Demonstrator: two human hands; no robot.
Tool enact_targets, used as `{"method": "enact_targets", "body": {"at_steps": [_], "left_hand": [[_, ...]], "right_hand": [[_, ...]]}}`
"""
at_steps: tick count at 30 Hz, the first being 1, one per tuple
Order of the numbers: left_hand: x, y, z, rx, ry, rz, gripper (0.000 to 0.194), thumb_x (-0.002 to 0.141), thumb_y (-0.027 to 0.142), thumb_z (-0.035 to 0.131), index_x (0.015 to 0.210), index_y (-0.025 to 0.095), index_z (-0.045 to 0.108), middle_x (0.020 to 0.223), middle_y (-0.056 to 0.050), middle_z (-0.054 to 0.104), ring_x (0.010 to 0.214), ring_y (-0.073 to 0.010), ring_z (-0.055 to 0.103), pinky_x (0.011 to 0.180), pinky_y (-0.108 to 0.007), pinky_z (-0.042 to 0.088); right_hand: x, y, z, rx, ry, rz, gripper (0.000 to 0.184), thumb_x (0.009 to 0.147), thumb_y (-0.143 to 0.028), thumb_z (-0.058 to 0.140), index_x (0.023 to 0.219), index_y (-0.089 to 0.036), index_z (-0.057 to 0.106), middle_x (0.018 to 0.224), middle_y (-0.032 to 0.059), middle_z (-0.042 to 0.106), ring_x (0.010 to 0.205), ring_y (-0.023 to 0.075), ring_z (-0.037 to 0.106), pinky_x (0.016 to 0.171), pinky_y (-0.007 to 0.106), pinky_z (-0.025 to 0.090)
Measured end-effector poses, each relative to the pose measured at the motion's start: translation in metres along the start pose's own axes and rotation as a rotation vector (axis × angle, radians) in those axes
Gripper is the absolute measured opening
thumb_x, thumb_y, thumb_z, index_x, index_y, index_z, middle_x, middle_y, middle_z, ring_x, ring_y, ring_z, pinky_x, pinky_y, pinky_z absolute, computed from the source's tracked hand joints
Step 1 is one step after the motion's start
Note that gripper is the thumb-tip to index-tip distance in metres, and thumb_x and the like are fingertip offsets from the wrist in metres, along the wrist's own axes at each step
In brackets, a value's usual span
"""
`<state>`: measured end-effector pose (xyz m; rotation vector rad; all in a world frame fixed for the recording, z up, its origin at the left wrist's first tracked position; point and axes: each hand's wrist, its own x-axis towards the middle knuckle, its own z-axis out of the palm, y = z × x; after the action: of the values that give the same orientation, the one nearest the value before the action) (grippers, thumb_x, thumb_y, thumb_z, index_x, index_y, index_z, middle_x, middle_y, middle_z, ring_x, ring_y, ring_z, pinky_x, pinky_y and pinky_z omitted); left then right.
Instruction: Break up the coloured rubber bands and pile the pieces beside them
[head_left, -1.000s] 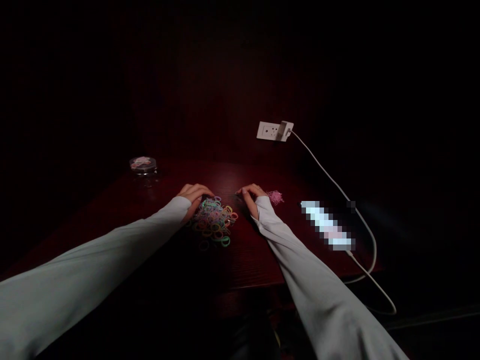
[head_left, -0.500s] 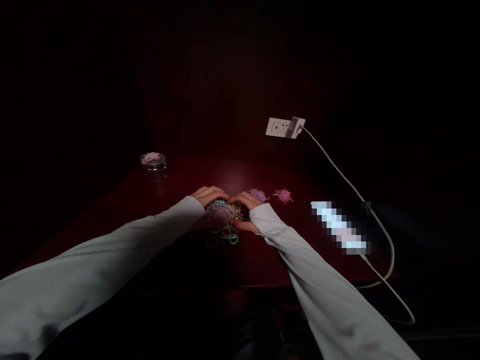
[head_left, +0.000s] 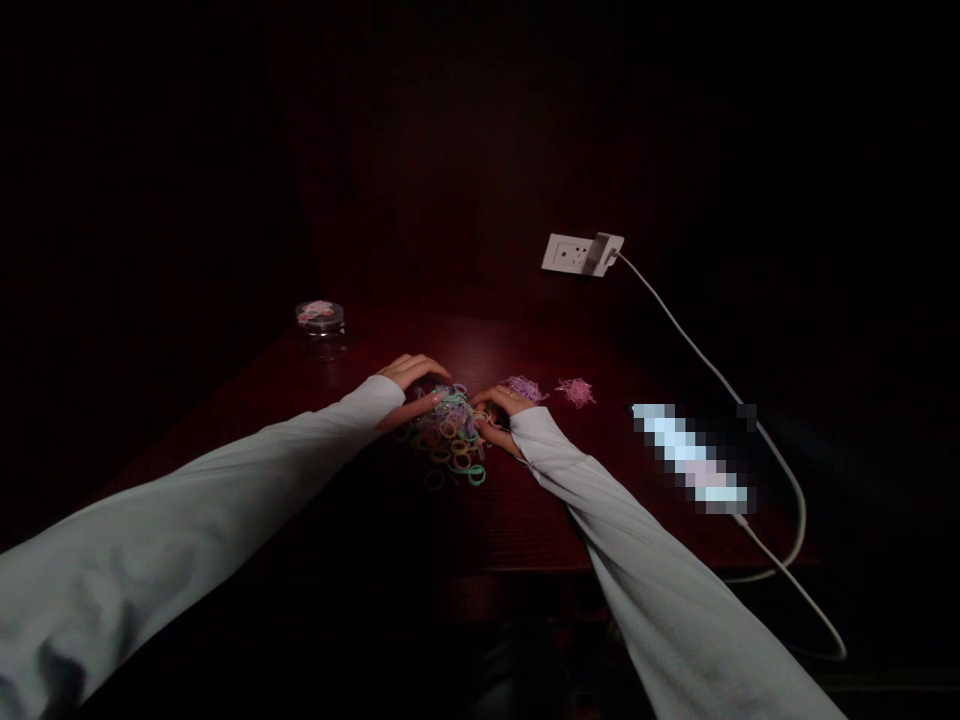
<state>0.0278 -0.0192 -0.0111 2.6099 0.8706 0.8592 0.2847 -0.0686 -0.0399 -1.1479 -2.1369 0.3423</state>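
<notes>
A loose heap of small multicoloured elastic hair ties (head_left: 450, 430) lies on the dark red table. My left hand (head_left: 414, 378) curves around the heap's left and far side, its fingers stretched out and the thumb apart, touching the bands. At the heap's right edge, my right hand (head_left: 504, 408) has its fingers bent and the thumb apart from them; its fingertips reach the hair ties. Beyond the right hand lies a small purple pile of bands (head_left: 527, 388). A pink pile of bands (head_left: 576, 391) sits to the right of that one.
At the back left stands a clear round container (head_left: 320, 318) with something pink on top. A blurred-out bright device (head_left: 690, 455) lies at the right, a white cable (head_left: 675, 325) looping near it. The wall socket (head_left: 568, 254) holds a charger. Surroundings are very dark.
My hands have drawn apart a little, and more of the hair tie heap shows between them. The heap looks more spread out. The whole view has shifted slightly.
</notes>
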Motion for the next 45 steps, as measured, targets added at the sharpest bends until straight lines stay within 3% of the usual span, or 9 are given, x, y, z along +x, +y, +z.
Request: {"method": "enact_targets", "body": {"at_steps": [5,9,13,18,26,30,35,41,45], "left_hand": [[0.000,-0.008,-0.007,0.027,0.120,-0.086,0.028,0.094,0.047,0.048,0.091,0.022,0.059,0.083,-0.001,0.060,0.078,-0.0187,0.053,0.076,-0.031,0.045],[-0.004,0.006,-0.011,-0.020,-0.046,-0.077,0.027,0.094,0.048,0.055,0.099,0.022,0.061,0.069,0.005,0.056,0.060,-0.0123,0.047,0.063,-0.025,0.037],[-0.007,0.022,-0.011,0.082,-0.125,0.033,0.039,0.088,0.056,0.065,0.111,0.024,0.064,0.082,0.003,0.064,0.073,-0.0145,0.058,0.070,-0.025,0.038],[-0.009,0.024,0.000,0.122,-0.142,0.022,0.056,0.081,0.061,0.070,0.126,0.028,0.063,0.108,-0.002,0.067,0.100,-0.0221,0.064,0.079,-0.027,0.041],[-0.005,0.013,0.008,-0.148,-0.136,-0.027,0.036,0.085,0.044,0.067,0.110,0.019,0.070,0.086,-0.001,0.062,0.063,-0.0109,0.049,0.062,-0.022,0.040],[-0.002,0.009,0.008,-0.279,-0.107,-0.172,0.031,0.082,0.039,0.069,0.104,0.017,0.073,0.082,-0.001,0.065,0.064,-0.0104,0.053,0.057,-0.019,0.041],[0.001,0.001,0.008,-0.457,-0.080,-0.304,0.035,0.083,0.043,0.069,0.104,0.015,0.073,0.091,-0.005,0.072,0.075,-0.0135,0.065,0.067,-0.022,0.052],[0.005,-0.006,0.008,-0.608,-0.043,-0.336,0.038,0.084,0.044,0.071,0.108,0.015,0.073,0.096,-0.008,0.076,0.088,-0.0208,0.072,0.084,-0.034,0.058],[0.004,-0.004,0.009,-0.644,-0.045,-0.337,0.041,0.086,0.046,0.070,0.111,0.014,0.073,0.095,-0.009,0.077,0.091,-0.0232,0.073,0.082,-0.035,0.060]], "right_hand": [[-0.004,-0.011,-0.008,0.024,0.024,0.016,0.016,0.091,-0.025,0.063,0.104,-0.023,0.072,0.091,0.0020,0.069,0.073,0.0145,0.058,0.076,0.029,0.049],[-0.006,-0.020,-0.014,0.054,0.049,0.060,0.016,0.092,-0.024,0.060,0.101,-0.021,0.074,0.087,0.0020,0.071,0.074,0.0140,0.060,0.076,0.028,0.049],[-0.005,-0.022,-0.014,0.111,0.063,0.123,0.018,0.093,-0.028,0.060,0.099,-0.020,0.075,0.086,0.0024,0.072,0.073,0.0136,0.061,0.073,0.026,0.050],[-0.006,-0.019,-0.011,0.196,0.086,0.183,0.021,0.093,-0.031,0.060,0.102,-0.020,0.075,0.088,0.0035,0.075,0.074,0.0143,0.065,0.072,0.027,0.052],[-0.006,-0.018,-0.011,0.151,0.082,0.136,0.026,0.094,-0.032,0.056,0.104,-0.021,0.078,0.081,0.0024,0.074,0.070,0.0151,0.065,0.069,0.028,0.052],[-0.007,-0.026,-0.015,0.095,0.081,0.112,0.025,0.095,-0.029,0.056,0.101,-0.021,0.078,0.081,0.0022,0.072,0.072,0.0147,0.063,0.071,0.028,0.050],[-0.007,-0.031,-0.017,0.057,0.081,0.094,0.024,0.096,-0.028,0.054,0.099,-0.022,0.077,0.082,0.0023,0.069,0.075,0.0157,0.062,0.074,0.029,0.049],[-0.008,-0.032,-0.019,0.046,0.070,0.068,0.021,0.096,-0.027,0.056,0.099,-0.022,0.076,0.084,0.0032,0.070,0.075,0.0163,0.060,0.075,0.031,0.049],[-0.008,-0.033,-0.020,0.056,0.069,0.062,0.022,0.097,-0.028,0.055,0.099,-0.022,0.076,0.084,0.0026,0.069,0.075,0.0158,0.060,0.076,0.031,0.049]]}}
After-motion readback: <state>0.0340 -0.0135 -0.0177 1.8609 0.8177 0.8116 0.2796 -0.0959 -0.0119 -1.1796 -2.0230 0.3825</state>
